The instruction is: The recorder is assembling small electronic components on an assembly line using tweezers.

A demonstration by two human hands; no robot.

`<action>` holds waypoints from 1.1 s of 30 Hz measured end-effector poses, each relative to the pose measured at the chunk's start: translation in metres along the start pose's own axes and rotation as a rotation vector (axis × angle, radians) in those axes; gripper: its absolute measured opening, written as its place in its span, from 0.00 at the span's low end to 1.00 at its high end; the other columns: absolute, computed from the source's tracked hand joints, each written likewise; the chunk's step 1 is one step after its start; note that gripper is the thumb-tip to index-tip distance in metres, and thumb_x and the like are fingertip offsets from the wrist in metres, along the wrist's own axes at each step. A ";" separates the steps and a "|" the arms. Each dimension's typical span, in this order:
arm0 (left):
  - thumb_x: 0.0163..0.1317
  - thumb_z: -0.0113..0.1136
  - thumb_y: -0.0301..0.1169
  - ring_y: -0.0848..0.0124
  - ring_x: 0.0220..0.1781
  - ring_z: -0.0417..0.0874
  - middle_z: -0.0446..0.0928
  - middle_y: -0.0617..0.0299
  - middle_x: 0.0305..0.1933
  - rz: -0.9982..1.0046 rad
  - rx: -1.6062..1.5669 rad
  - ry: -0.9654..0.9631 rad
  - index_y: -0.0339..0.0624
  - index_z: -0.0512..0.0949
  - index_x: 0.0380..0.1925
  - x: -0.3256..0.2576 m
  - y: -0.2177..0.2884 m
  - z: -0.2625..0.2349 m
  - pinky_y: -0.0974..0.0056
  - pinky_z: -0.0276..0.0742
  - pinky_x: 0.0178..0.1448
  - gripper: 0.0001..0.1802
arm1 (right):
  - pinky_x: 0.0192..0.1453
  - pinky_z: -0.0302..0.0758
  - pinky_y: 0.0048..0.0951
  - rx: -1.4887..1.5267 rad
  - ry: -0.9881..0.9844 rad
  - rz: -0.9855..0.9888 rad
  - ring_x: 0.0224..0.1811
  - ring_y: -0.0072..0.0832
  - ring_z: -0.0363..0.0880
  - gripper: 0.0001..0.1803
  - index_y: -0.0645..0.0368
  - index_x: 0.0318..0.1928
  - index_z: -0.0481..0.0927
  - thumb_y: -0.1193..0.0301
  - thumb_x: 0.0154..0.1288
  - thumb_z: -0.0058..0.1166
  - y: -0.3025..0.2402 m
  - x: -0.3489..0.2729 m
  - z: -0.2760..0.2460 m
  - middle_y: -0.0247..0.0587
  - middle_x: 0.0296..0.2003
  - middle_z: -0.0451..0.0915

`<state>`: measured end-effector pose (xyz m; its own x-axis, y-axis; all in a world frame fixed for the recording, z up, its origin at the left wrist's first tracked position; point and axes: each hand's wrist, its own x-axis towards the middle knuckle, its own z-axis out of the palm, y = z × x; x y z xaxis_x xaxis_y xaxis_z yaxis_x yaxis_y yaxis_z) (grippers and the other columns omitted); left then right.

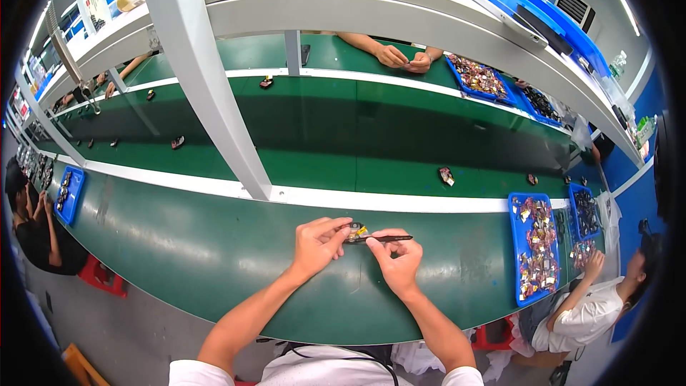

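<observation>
Over the green bench (214, 243) in front of me, my left hand (316, 246) pinches a small electronic assembly (356, 229) with a dark casing and a yellow bit on it. Fingers cover part of it, so its exact kind is unclear. My right hand (399, 263) is closed around slim black tweezers (393, 239), held nearly level. Their tip meets the lower edge of the assembly, between the two hands.
Beyond a white rail (400, 202) runs a green conveyor belt (321, 164) carrying scattered small assemblies (446, 176). A blue tray (514, 243) of parts stands at right, another blue tray (69, 196) far left. A white post (204, 78) rises ahead. Co-workers sit on both sides and opposite.
</observation>
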<state>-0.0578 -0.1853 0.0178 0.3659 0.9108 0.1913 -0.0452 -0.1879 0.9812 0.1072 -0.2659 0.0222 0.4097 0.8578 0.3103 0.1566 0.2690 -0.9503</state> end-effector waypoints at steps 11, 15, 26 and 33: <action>0.67 0.62 0.19 0.73 0.23 0.84 0.81 0.56 0.31 -0.012 -0.028 -0.027 0.26 0.82 0.47 -0.002 -0.004 0.000 0.71 0.77 0.22 0.10 | 0.21 0.55 0.14 -0.058 0.004 0.035 0.18 0.05 0.61 0.05 0.66 0.39 0.86 0.80 0.62 0.68 0.007 0.001 0.001 0.25 0.25 0.81; 0.67 0.62 0.18 0.72 0.24 0.85 0.80 0.55 0.33 -0.004 -0.067 -0.046 0.26 0.82 0.48 -0.001 -0.003 0.001 0.70 0.79 0.23 0.10 | 0.21 0.54 0.14 0.052 0.006 0.116 0.19 0.05 0.61 0.05 0.66 0.39 0.86 0.80 0.63 0.67 0.010 0.003 0.001 0.25 0.26 0.81; 0.68 0.60 0.18 0.71 0.25 0.85 0.80 0.54 0.34 -0.011 -0.072 -0.038 0.25 0.82 0.48 0.001 -0.004 0.002 0.69 0.81 0.25 0.10 | 0.21 0.54 0.15 0.065 -0.020 0.104 0.18 0.05 0.61 0.04 0.66 0.38 0.86 0.80 0.62 0.68 0.004 0.000 -0.003 0.24 0.24 0.79; 0.68 0.61 0.19 0.72 0.24 0.85 0.80 0.56 0.33 -0.013 -0.083 -0.027 0.27 0.82 0.47 -0.001 -0.007 0.001 0.70 0.80 0.24 0.10 | 0.21 0.54 0.15 -0.011 0.036 0.083 0.18 0.05 0.61 0.05 0.66 0.38 0.87 0.79 0.61 0.68 0.001 0.001 0.001 0.26 0.26 0.83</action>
<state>-0.0573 -0.1856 0.0110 0.3920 0.9023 0.1792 -0.1172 -0.1442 0.9826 0.1067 -0.2646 0.0212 0.4539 0.8604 0.2318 0.1308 0.1930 -0.9724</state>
